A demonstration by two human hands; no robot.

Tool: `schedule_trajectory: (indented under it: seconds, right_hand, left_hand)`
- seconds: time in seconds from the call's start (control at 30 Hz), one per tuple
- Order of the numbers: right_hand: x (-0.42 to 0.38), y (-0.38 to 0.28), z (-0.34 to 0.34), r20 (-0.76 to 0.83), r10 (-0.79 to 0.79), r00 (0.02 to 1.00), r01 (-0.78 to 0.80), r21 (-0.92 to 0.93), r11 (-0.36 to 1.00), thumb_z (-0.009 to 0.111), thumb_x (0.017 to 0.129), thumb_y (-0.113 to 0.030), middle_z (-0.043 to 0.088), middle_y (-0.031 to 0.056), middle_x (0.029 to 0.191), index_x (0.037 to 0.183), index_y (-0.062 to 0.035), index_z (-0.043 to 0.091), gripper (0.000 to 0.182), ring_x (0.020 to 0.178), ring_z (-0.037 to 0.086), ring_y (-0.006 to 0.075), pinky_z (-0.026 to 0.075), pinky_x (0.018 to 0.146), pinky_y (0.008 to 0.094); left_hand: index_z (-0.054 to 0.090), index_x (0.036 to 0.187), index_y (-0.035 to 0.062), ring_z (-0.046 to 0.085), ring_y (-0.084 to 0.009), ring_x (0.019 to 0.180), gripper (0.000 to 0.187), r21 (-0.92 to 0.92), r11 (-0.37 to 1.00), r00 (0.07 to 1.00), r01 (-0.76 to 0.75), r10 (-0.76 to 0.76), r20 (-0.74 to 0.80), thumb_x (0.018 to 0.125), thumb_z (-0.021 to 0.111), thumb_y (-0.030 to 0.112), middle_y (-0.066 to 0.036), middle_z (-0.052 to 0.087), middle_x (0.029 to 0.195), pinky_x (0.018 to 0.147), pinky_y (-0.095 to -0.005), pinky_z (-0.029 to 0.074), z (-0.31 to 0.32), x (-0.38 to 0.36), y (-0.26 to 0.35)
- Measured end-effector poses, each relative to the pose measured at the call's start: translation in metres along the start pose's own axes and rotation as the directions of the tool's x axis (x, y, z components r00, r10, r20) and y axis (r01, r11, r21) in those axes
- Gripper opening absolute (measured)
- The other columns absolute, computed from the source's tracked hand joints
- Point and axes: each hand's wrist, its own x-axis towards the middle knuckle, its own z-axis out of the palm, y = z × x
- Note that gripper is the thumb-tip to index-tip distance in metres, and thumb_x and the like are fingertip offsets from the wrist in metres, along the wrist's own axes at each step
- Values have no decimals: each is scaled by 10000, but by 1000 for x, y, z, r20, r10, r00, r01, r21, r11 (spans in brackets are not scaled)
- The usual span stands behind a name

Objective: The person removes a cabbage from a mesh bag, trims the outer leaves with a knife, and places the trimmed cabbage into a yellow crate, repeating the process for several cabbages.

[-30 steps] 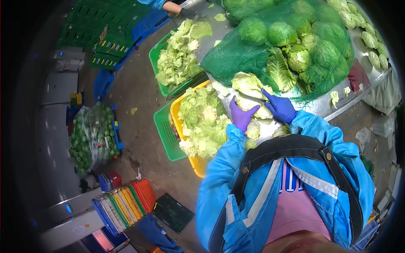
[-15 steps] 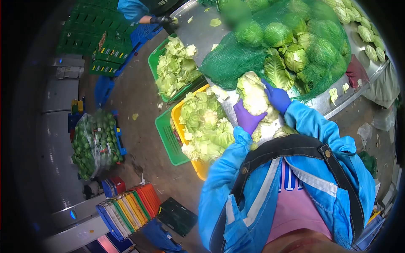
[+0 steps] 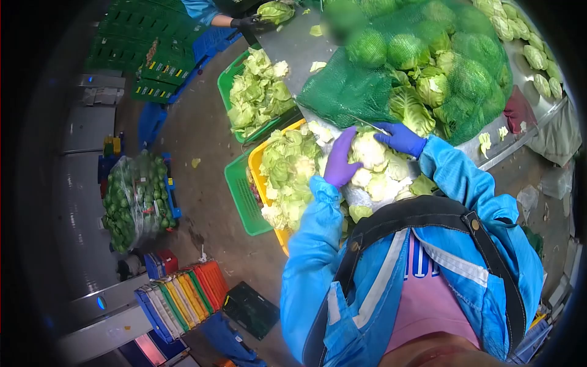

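Two gloved hands of yours are at the pale cabbage (image 3: 370, 151), which sits in front of you at the near edge of the metal table (image 3: 293, 49). Your left hand (image 3: 341, 160), in purple, is open at the cabbage's left side, thumb spread from the fingers; you cannot tell from here whether it touches. Your right hand (image 3: 402, 139), in blue, is closed on a knife (image 3: 367, 125), its thin blade angled over the cabbage's far side. Pale cut pieces (image 3: 382, 185) lie just nearer you. Beyond is a green net sack (image 3: 342, 92) of cabbages; to your left, a yellow crate (image 3: 255, 166) heaped with leaves. Farther off, a co-worker's dark-gloved hand (image 3: 252, 24) holds another cabbage (image 3: 275, 12).
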Motion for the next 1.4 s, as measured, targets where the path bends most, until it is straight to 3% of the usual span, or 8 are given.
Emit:
schedule_trajectory:
  seconds: [0.07, 0.17, 0.2, 0.3, 0.43, 0.47, 0.73, 1.4]
  right_hand:
    - [-6, -32, -11, 322, 652, 686, -709, 95, 699, 610, 855, -396, 625, 196, 1080, 1305, -126, 489, 539, 966, 618, 284, 473, 827, 358]
    - [-24, 15, 28, 82, 426, 901, -432, 255, 865, 661, 805, -427, 608, 193, 1133, 1311, -108, 482, 624, 1046, 588, 269, 455, 877, 352]
    - [-29, 17, 33, 38, 389, 921, -388, 199, 900, 654, 809, -423, 631, 204, 1051, 1320, -85, 464, 641, 966, 616, 286, 468, 839, 369]
    - [-31, 9, 39, 63, 365, 929, -366, -5, 931, 635, 821, -418, 644, 193, 1004, 1317, -77, 459, 628, 928, 623, 298, 471, 829, 371]
    - [-28, -22, 6, 101, 303, 948, -266, -273, 924, 552, 880, -409, 639, 199, 961, 1317, -99, 452, 545, 834, 631, 353, 494, 738, 415]
    - [-33, -20, 4, 43, 99, 994, -79, -332, 940, 523, 902, -358, 634, 199, 910, 1367, -113, 383, 544, 753, 622, 359, 491, 647, 437]
    - [-50, -15, 2, 31, 51, 998, -33, -424, 905, 497, 913, -250, 593, 157, 737, 1449, -156, 206, 617, 604, 589, 324, 464, 545, 430]
    - [-12, -10, -4, 175, 151, 973, -21, -581, 814, 425, 939, -334, 617, 159, 725, 1356, -105, 358, 480, 603, 594, 340, 461, 549, 446]
  left_hand:
    - [401, 1331, 2, 460, -349, 1181, 754, -65, 965, 924, 252, -260, -280, 702, 767, 203, -208, 486, 1260, 1003, -431, 358, 8, -10, 0]
    - [392, 1302, -62, 476, -377, 1142, 805, 295, 865, 893, 405, -305, -332, 719, 760, 354, -262, 486, 1220, 974, -429, 377, 39, -25, 32]
    - [370, 1278, -104, 512, -377, 1080, 926, 454, 808, 877, 376, -152, -455, 669, 767, 470, -253, 520, 1181, 949, -426, 390, 59, -30, 25]
    - [349, 1297, -90, 506, -392, 1074, 942, 119, 844, 768, 522, -405, -497, 661, 775, 460, -247, 528, 1173, 952, -436, 386, 64, -23, 25]
    - [433, 1236, -75, 501, -376, 1079, 937, 61, 944, 897, 323, -285, -339, 553, 836, 425, -225, 534, 1172, 924, -429, 413, 39, -15, 0]
    - [473, 1221, -38, 507, -359, 1065, 933, 173, 946, 922, 275, -208, -326, 490, 856, 396, -210, 545, 1150, 909, -427, 421, 34, -10, 4]
    - [530, 1164, 14, 519, -322, 997, 850, 308, 887, 938, 343, -309, -155, 478, 845, 404, -158, 576, 1055, 856, -416, 440, 23, 30, 32]
    - [487, 1176, -48, 568, -307, 920, 910, 364, 853, 927, 373, -324, -192, 512, 811, 483, -165, 609, 983, 810, -415, 434, 33, 24, 28]
